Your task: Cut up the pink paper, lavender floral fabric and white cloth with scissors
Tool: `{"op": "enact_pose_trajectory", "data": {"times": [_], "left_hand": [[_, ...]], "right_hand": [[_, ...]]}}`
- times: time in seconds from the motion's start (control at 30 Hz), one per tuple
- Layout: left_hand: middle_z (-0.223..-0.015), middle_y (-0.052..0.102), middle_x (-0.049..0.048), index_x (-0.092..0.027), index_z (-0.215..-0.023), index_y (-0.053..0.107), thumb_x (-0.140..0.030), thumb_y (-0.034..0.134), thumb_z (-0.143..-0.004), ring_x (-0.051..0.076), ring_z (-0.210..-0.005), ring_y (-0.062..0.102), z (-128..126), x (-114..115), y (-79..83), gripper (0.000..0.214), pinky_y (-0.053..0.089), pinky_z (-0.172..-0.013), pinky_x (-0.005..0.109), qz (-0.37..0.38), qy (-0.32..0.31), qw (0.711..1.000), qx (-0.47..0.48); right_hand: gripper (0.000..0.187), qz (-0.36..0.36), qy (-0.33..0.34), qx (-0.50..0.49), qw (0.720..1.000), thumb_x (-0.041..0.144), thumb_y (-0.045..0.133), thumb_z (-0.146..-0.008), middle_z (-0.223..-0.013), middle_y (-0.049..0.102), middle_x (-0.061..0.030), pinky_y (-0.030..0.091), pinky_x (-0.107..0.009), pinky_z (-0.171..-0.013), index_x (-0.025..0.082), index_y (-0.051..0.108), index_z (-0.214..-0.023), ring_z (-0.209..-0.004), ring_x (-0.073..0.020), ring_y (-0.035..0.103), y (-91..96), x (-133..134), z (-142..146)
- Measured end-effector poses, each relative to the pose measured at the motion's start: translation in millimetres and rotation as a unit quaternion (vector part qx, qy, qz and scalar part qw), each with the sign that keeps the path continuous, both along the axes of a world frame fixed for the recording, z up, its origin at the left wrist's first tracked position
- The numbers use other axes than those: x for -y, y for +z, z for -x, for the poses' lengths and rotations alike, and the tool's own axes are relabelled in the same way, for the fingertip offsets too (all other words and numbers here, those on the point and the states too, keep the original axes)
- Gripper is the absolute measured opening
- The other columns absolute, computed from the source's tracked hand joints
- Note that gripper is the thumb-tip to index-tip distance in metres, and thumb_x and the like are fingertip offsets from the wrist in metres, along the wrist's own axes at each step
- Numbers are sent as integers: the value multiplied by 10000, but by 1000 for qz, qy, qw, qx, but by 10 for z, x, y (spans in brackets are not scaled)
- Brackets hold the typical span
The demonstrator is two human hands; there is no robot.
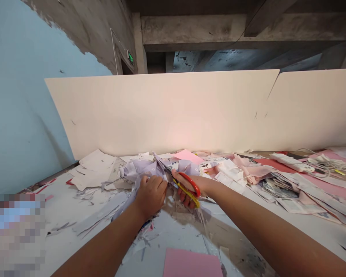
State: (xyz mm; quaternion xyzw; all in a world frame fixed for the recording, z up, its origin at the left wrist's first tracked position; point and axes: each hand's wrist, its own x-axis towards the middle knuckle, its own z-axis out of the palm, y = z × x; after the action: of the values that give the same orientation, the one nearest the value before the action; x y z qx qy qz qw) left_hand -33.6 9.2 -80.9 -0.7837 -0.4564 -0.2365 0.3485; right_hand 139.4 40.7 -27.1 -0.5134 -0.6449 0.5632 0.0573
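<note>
From the head camera, the left hand [150, 196] is closed on a crumpled lilac printed sheet [141, 171], bunching it, and the right hand [187, 190] grips red-and-yellow-handled scissors [189, 188], their blades reaching into the sheet just beside the left hand. Beyond the grip, a tall cream board [161, 115] stands along the far edge of the table [60, 215]. Left of the grip lie white paper scraps [93, 169]; right of it, stacked magazines [279, 188] and a white power strip [291, 162]; below it, a pink card [190, 263]
</note>
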Motion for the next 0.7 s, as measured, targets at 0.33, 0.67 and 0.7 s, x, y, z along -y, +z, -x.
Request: {"op": "enact_pose_trajectory", "data": {"times": [0.33,0.67,0.7], "left_hand": [[-668,528,33,-188,-674,523,-180,419,-800,177,-679,448,-14,23,15,164,226,-630,336,-13,-17,1000,5],[-685,534,35,-189,-712,536,-175,410,-801,182,-688,450,-7,-2,-6,154,223,-626,341,-8,-16,1000,1],[-689,535,34,-190,-718,536,-177,407,-803,183,-689,450,-3,-5,-13,154,222,-626,342,-6,-15,1000,0]], "right_hand": [[685,-6,-8,12,1000,801,257,-634,-533,491,-42,502,-353,-481,153,475,-678,-499,-181,539,124,-109,112],[708,-54,39,7,998,818,194,-626,-394,391,6,384,-255,-334,162,449,-558,-335,-118,422,90,-233,132],[710,-68,43,8,997,819,193,-625,-395,397,4,365,-247,-324,161,452,-555,-330,-116,421,94,-225,134]]}}
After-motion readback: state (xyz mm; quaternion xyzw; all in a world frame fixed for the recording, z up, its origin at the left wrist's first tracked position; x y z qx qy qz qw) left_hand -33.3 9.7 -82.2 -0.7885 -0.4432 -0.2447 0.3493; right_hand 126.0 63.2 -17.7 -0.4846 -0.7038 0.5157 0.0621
